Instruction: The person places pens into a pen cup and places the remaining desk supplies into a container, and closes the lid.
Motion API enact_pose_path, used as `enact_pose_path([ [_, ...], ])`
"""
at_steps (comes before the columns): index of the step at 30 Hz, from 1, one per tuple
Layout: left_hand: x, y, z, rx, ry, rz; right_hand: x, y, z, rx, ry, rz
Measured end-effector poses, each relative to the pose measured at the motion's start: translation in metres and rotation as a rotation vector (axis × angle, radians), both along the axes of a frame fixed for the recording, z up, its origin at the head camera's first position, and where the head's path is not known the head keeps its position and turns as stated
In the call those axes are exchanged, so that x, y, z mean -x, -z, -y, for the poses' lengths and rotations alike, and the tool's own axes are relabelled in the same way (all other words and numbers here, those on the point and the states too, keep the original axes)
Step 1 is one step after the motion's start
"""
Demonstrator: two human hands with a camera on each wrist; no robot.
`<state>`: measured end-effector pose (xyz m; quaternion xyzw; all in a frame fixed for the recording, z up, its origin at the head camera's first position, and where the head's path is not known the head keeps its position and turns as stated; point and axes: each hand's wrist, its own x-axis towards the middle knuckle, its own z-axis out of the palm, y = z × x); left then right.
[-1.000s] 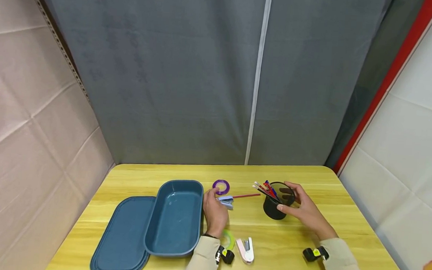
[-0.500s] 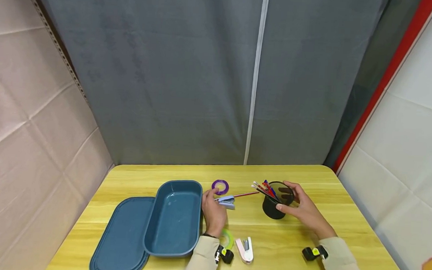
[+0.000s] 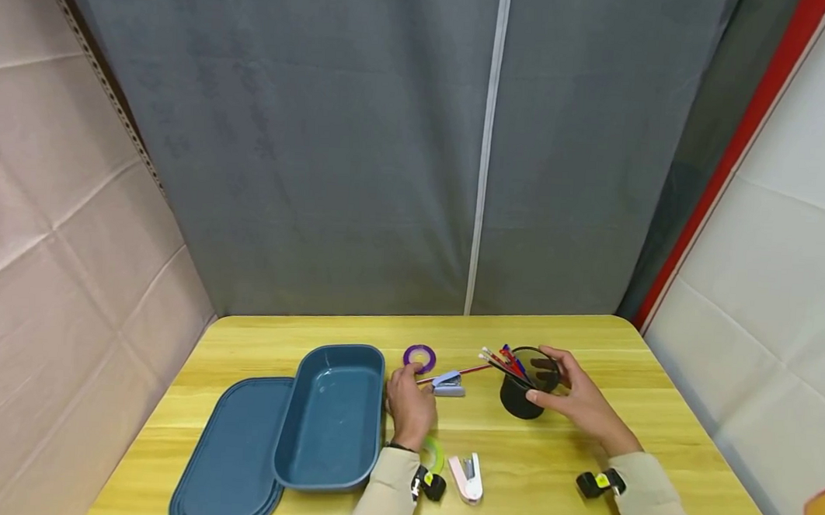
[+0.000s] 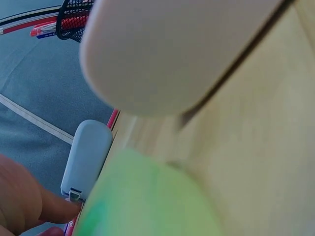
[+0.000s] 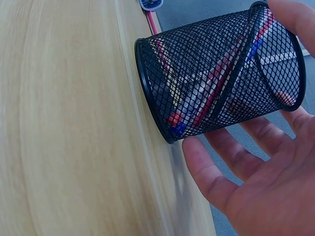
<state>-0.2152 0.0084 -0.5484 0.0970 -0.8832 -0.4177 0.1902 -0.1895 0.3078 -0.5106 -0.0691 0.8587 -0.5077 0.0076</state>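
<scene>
My left hand (image 3: 410,407) is at the left end of a light-blue stapler (image 3: 449,385), thumb close against it and index finger extended. In the left wrist view, a fingertip (image 4: 64,209) meets the end of the stapler (image 4: 87,157). A red pencil (image 3: 475,370) lies along the stapler's far side, its left end between thumb and index finger. My right hand (image 3: 576,398) holds a black mesh pen holder (image 3: 522,399) by its upper part, thumb on the near side and fingers round the far side. Pens and pencils (image 3: 508,361) lean inside it.
A blue bin (image 3: 330,416) stands left of my left hand, overlapping its flat lid (image 3: 237,450). Purple tape (image 3: 419,357) lies beyond the left fingertips. Green tape (image 3: 434,455) and a pink-and-white stapler (image 3: 467,478) lie by the left wrist. A grey curtain (image 3: 348,145) hangs behind the table.
The light-blue stapler has slid right, away from under my left fingers, and more of the pencil shows at its left end. My right hand and the pen holder have stayed about where they were.
</scene>
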Motion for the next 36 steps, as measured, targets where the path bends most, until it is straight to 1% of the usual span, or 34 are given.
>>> enact_pose_path([
  [2, 0.0001, 0.0001, -0.0004, 0.005, -0.008, 0.031, -0.0002, 0.0001, 0.0002, -0.003, 0.001, 0.000],
  [4, -0.0001, 0.0004, -0.0007, -0.006, -0.007, 0.042, -0.0002, 0.0001, 0.0003, -0.006, 0.002, -0.002],
  [7, -0.0011, 0.0011, -0.0011, -0.016, 0.002, 0.032, 0.0001, -0.0003, 0.0002, -0.006, 0.004, -0.002],
  [11, -0.0030, 0.0019, -0.0020, 0.003, 0.018, 0.022, 0.0006, 0.0000, -0.0001, -0.004, 0.003, -0.006],
  [17, -0.0053, 0.0018, -0.0037, -0.005, 0.040, 0.041, 0.0007, 0.0015, -0.0001, -0.003, 0.001, -0.011],
  [27, -0.0056, 0.0011, -0.0050, -0.006, 0.035, 0.058, 0.0007, 0.0021, -0.0001, -0.003, -0.003, -0.015],
  [36, -0.0061, -0.0027, -0.0035, -0.059, 0.045, 0.058, 0.0004, 0.0003, 0.0006, 0.000, 0.002, -0.006],
])
